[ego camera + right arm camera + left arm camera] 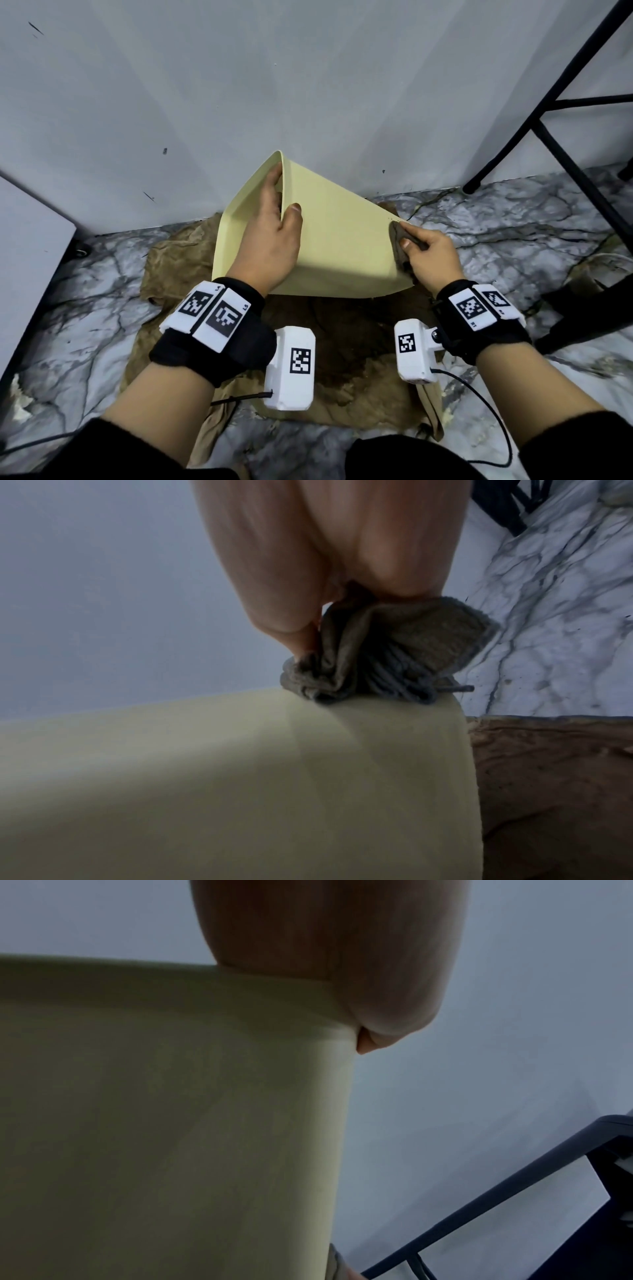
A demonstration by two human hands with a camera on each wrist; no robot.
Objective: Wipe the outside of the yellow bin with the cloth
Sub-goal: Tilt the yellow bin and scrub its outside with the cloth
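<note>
The pale yellow bin lies tipped on its side over a brown sheet, mouth facing left, base to the right. My left hand grips its rim, fingers inside the mouth and thumb on the outer wall; the left wrist view shows the thumb on the yellow bin wall. My right hand holds a bunched grey-brown cloth against the bin's base edge. In the right wrist view the cloth sits pinched under my fingers on the bin's corner.
A crumpled brown sheet covers the marble floor under the bin. A white wall stands close behind. Black stand legs rise at the right, and a white panel is at the left.
</note>
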